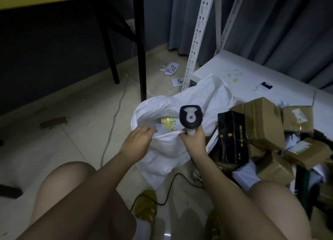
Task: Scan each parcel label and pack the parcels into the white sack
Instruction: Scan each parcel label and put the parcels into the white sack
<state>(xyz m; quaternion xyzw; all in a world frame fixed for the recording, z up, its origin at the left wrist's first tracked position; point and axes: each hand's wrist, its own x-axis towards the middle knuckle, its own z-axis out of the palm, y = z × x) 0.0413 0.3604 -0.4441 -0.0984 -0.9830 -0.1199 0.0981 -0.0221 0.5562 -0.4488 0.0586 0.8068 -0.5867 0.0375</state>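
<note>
White plastic makes up the sack (180,149), which stands open on the tiled floor (54,149) at the middle of the view. The left hand (138,140) pinches the sack's near rim at 9 o'clock of the mouth. The right hand (193,140) is curled round the handle of a black scanner (190,117), its fingers also touching the rim at 3 o'clock. Inside the mouth lies a yellow-and-white parcel (169,124). At 3 o'clock of the sack, a black box (232,138) with yellow arrows stands upright against a heap of brown cardboard parcels (264,124). A white shelf board (243,72) lies at 1 o'clock, and paper slips (171,69) lie on the floor at 12 o'clock.
</note>
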